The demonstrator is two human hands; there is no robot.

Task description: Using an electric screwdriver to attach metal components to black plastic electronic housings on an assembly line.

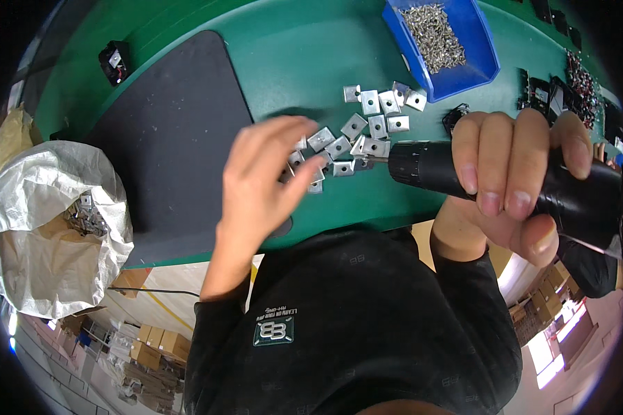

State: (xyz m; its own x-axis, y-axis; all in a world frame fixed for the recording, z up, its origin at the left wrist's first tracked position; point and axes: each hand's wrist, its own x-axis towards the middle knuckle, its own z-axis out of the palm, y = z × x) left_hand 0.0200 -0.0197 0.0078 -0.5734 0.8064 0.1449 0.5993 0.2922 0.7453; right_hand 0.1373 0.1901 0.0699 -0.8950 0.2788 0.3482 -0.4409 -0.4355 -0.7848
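Observation:
My right hand (509, 162) is wrapped around a black electric screwdriver (429, 164), held nearly level with its bit pointing left. The bit's tip is close to a small silver metal bracket (376, 147) with a hole; I cannot tell whether they touch. My left hand (259, 173) hovers at the left side of the loose bracket pile, thumb and fingers apart, slightly blurred. Part of the pile is hidden behind those fingers. Several more brackets (354, 126) lie spread across the green tabletop (301, 62).
A blue bin (488, 59) of small screws stands at the back right. On the left lies a dark mat (180, 124), beside a silvery sack (48, 200) with metal parts inside. Black parts and wires (557, 97) crowd the far right. A small black box (114, 62) sits back left.

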